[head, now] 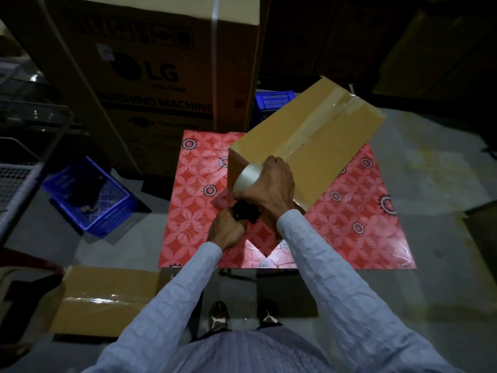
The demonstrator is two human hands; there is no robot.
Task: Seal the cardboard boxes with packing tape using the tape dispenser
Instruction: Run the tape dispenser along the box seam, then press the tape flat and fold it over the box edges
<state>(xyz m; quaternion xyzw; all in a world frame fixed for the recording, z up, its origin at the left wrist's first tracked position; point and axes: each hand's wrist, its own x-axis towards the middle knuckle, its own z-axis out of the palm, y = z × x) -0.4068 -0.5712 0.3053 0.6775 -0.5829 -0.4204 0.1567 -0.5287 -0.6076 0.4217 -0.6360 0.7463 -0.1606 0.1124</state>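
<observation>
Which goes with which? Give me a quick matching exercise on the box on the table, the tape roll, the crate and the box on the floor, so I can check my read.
Things:
1. cardboard box
2. tape roll
3. blue crate
4. second box

Places or states:
A. on the floor, left of the table
B. under the right hand, at the box's near end
C. on the red patterned table, tape strip along its top
D. on the floor, near left, shiny strip across it

Pairs: 1-C, 2-B, 3-A, 4-D
</observation>
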